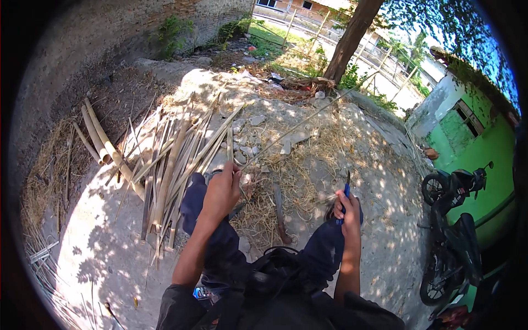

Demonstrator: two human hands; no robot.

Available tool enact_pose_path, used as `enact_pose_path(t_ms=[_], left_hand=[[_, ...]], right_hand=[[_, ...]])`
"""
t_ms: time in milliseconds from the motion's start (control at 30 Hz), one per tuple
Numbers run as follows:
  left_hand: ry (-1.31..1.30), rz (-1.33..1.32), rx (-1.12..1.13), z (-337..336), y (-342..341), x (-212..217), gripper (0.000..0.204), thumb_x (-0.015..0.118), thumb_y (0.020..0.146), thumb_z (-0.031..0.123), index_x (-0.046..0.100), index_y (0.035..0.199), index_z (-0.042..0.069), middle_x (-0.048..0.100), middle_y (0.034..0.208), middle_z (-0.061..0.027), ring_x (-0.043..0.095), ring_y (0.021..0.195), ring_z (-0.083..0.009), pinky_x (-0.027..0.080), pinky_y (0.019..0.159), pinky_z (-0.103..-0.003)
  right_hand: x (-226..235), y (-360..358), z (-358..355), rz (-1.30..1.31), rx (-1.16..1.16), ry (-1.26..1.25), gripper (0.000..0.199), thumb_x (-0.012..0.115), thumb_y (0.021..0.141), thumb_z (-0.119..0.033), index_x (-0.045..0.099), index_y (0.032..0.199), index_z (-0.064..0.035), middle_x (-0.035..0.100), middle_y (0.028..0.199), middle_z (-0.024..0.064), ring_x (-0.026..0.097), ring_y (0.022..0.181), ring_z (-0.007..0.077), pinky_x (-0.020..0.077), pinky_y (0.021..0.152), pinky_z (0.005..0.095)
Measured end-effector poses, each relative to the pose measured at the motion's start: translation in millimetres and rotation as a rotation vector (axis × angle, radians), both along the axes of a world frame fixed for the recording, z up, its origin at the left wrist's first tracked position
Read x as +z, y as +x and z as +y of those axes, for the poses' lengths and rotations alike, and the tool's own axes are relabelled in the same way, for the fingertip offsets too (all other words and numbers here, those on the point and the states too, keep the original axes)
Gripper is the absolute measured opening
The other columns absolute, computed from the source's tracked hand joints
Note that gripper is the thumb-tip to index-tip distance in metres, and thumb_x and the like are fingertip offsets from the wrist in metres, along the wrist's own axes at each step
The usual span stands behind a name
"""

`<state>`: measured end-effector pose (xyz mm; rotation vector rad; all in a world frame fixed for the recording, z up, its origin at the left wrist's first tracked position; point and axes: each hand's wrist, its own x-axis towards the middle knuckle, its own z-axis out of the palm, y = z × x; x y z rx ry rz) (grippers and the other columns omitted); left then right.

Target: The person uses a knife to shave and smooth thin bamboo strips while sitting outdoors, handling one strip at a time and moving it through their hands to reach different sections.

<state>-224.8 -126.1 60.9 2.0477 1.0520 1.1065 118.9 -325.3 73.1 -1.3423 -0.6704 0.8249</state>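
Note:
Between the fingers of my left hand (221,190) is one end of a long thin bamboo strip (291,130), which slants away up and to the right toward the tree. Wrapped in my right hand (350,213) is a knife (346,191) with a blue handle, its narrow dark blade pointing up and away from me. Something pale and blurred shows by the right fingertips; I cannot make out what. On the ground between my knees lies a machete-like tool (279,212) among bamboo shavings (308,187).
Split bamboo strips (176,159) lie heaped at the left, beside thicker bamboo poles (110,146). Stone chunks (246,144) are scattered ahead. Farther off stand a tree trunk (355,41) and a brick wall (88,55). Motorbikes (456,242) are parked by the green wall (498,148) at right.

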Motion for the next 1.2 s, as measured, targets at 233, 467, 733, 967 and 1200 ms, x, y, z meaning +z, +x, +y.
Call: enact_pose_path(t_ms=[233, 467, 733, 967, 1200], left_hand=[[-0.006, 0.005, 0.36, -29, -112, -21, 0.017, 0.064, 0.107, 0.013, 0.059, 0.1, -0.001, 0.071, 0.077, -0.0234, 0.067, 0.072, -0.0471, 0.048, 0.067, -0.056], [-0.054, 0.084, 0.639, -25, -136, -67, 0.032, 0.071, 0.105, 0.027, 0.058, 0.105, -0.003, 0.072, 0.087, -0.0287, 0.07, 0.081, -0.0494, 0.05, 0.073, -0.057], [-0.114, 0.253, 0.571, 10, -108, -53, 0.048, 0.069, 0.105, 0.037, 0.052, 0.112, -0.007, 0.072, 0.098, -0.0372, 0.069, 0.097, -0.0584, 0.053, 0.084, -0.063], [-0.108, 0.315, 0.554, 24, -80, -29, 0.064, 0.072, 0.102, 0.049, 0.048, 0.116, -0.008, 0.073, 0.091, -0.036, 0.072, 0.094, -0.0568, 0.055, 0.083, -0.062], [-0.193, 0.366, 0.521, 45, -47, -36, 0.075, 0.081, 0.094, 0.058, 0.049, 0.118, -0.007, 0.073, 0.079, -0.0228, 0.075, 0.082, -0.0465, 0.057, 0.076, -0.056]], right_hand=[[48, 54, -63, -0.232, -0.232, 0.018, 0.019, 0.067, 0.11, -0.024, 0.067, 0.115, -0.0056, 0.05, 0.074, -0.0044, 0.039, 0.054, 0.0027, 0.0297, 0.047, 0.0233], [64, 95, -111, -0.477, -0.492, -0.122, 0.021, 0.074, 0.105, -0.031, 0.07, 0.105, -0.0102, 0.05, 0.075, -0.0092, 0.037, 0.053, 0.001, 0.0234, 0.047, 0.0242], [-26, 108, -62, -0.588, -0.286, -0.248, 0.044, 0.076, 0.102, -0.044, 0.079, 0.096, -0.0002, 0.063, 0.079, -0.0021, 0.053, 0.077, 0.0102, 0.0404, 0.073, 0.0294], [-81, 58, 89, -0.567, 0.014, -0.329, 0.054, 0.084, 0.09, -0.056, 0.08, 0.089, -0.0017, 0.075, 0.083, 0.0063, 0.069, 0.077, 0.0157, 0.0509, 0.071, 0.0355], [-161, 17, 185, -1.033, 0.146, -0.665, 0.041, 0.084, 0.09, -0.041, 0.079, 0.1, -0.0019, 0.078, 0.096, 0.0226, 0.078, 0.097, 0.0406, 0.0614, 0.086, 0.0521]])
